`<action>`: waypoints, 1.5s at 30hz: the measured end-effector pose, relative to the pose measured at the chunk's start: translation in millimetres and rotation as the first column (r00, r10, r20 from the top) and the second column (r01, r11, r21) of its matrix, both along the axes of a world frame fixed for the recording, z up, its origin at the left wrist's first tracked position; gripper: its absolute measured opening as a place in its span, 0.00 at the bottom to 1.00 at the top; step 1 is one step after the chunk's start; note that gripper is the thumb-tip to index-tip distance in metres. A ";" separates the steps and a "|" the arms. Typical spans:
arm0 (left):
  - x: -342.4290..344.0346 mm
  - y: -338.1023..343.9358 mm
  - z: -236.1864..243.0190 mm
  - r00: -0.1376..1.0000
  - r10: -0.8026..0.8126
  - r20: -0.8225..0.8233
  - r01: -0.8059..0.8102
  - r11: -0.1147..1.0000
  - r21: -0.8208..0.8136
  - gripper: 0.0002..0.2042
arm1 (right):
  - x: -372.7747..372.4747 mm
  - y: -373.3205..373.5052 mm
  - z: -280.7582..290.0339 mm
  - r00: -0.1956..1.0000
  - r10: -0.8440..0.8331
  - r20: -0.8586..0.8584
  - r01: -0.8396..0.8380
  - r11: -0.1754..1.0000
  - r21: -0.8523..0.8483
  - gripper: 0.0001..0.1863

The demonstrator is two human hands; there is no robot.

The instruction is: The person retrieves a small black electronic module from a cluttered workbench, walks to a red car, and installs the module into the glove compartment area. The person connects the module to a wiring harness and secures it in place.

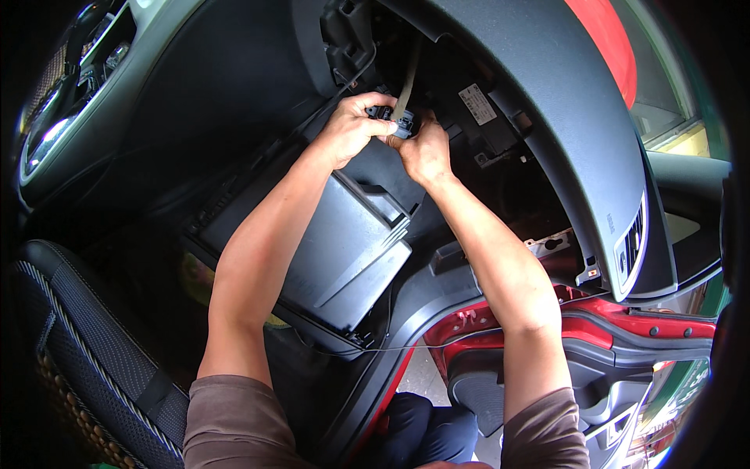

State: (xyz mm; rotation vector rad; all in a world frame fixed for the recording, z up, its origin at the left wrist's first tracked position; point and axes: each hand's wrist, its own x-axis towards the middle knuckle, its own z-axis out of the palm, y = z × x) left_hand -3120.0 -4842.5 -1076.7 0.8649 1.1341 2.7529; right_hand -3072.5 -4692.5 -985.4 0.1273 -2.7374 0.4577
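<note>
Both my hands meet under the opened dashboard, around a grey and black wiring connector point(403, 123). My left hand point(345, 131) grips it from the left, thumb on its front and fingers behind. From the right, my right hand point(427, 153) holds it low down, its fingers partly hidden behind the connector. A taped cable harness point(410, 74) runs down out of the dark cavity to this connector. Whether the connector's two parts are joined, I cannot tell. Just below my hands lies a black glove box point(324, 246), tilted and lowered out of the dashboard.
A black module point(483, 117) with a white label sits inside the cavity, right of my hands. The curved dashboard point(523, 86) arches over it. A seat point(101, 344) stands lower left, and the red car door point(562, 332) is open at lower right. A thin cable point(437, 345) crosses the sill.
</note>
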 end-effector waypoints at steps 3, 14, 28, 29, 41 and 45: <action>-3.4 -3.4 -0.5 0.999 0.001 -0.033 -0.002 1.000 -0.025 0.20 | -1.1 -2.4 0.9 1.000 -0.010 0.019 0.010 1.000 0.010 0.42; -3.6 -9.2 -6.0 0.997 -0.018 -0.079 0.006 0.989 -0.151 0.30 | -2.5 0.5 0.2 0.999 -0.041 0.036 0.038 0.998 0.058 0.38; -9.8 -6.4 -17.8 0.994 -0.035 -0.100 0.019 0.988 -0.156 0.28 | 12.4 23.8 1.3 0.953 0.231 0.195 -0.123 0.887 -0.446 0.50; -9.2 -5.9 -17.4 0.995 -0.049 -0.083 0.035 0.986 -0.164 0.28 | 14.3 24.7 1.6 0.951 0.236 0.200 -0.120 0.879 -0.462 0.48; -1.5 -3.4 -16.3 0.984 -0.179 -0.002 0.179 0.984 -0.026 0.29 | 30.3 22.5 13.6 0.924 0.157 0.349 0.001 0.911 -0.412 0.28; 0.6 1.9 -18.7 0.987 -0.158 -0.021 0.159 0.987 0.038 0.32 | 35.1 17.5 7.7 0.926 0.139 0.352 0.022 0.909 -0.417 0.29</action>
